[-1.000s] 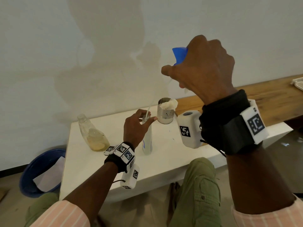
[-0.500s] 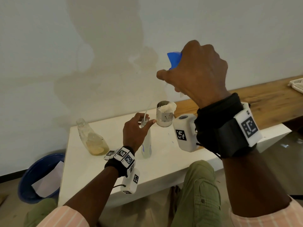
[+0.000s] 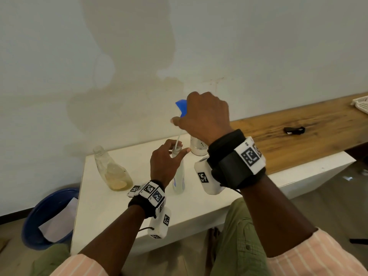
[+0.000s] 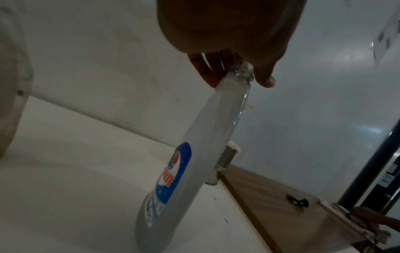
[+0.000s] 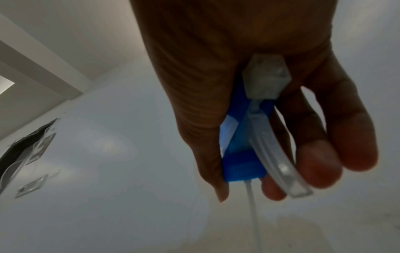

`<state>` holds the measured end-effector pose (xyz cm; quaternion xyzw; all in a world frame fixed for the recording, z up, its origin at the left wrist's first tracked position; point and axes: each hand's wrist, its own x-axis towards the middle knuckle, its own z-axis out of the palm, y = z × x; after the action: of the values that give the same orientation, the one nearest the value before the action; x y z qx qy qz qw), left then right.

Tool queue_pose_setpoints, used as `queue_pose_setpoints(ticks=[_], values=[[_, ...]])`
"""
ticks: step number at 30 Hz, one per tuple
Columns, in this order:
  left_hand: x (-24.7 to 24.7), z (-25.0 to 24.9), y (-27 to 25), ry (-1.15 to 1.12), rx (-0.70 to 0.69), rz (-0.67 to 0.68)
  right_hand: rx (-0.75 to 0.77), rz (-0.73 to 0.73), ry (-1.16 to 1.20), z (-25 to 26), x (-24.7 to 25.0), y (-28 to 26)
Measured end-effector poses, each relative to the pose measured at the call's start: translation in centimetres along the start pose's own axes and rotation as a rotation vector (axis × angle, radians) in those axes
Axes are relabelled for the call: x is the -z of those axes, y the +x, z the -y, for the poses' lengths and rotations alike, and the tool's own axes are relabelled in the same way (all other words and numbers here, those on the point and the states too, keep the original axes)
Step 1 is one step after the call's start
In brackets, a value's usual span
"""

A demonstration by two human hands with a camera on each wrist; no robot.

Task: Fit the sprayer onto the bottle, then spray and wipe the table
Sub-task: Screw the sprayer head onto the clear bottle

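- Blue plastic shows between the curled fingers of the right hand, which is wrapped around the sprayer and holds it raised above the table; its clear trigger lies against the fingertips in the right wrist view.
- A thin white dip tube hangs from the sprayer's ribbed collar and reaches down into the open mouth of the bottle (the collar itself is well above the neck, not seated).
- The left hand pinches the bottle just below its rim, thumb on one side and fingers on the other, with the bottle standing on the white table and showing a blue and red label in the left wrist view.
- Just behind the bottle stands a small metal can with holes in its side, something pale resting on its top in the left wrist view.
- To the left on the table sits a second clear bottle, uncapped, with yellowish liquid at its bottom.
- A wooden bench top adjoins the table on the right, with a small black object lying on it and a white basket at the far edge.
- On the floor at the left is a blue basin holding a sheet of paper.
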<state>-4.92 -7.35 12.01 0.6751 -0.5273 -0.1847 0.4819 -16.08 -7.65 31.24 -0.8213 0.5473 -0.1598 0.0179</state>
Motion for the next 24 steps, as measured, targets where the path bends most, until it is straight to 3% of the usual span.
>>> queue_pose_setpoints(ticks=[5, 16, 24], values=[[0.3, -0.1, -0.4, 0.062, 0.051, 0.07, 0.152, 0.262, -0.028, 0.3, -3.0, 0.9], [0.5, 0.0, 0.1, 0.09, 0.162, 0.221, 0.169, 0.348, 0.015, 0.7, -8.8, 2.0], [0.0, 1.0, 0.6, 0.076, 0.208, 0.243, 0.167, 0.369, 0.086, 0.5, -8.8, 2.5]])
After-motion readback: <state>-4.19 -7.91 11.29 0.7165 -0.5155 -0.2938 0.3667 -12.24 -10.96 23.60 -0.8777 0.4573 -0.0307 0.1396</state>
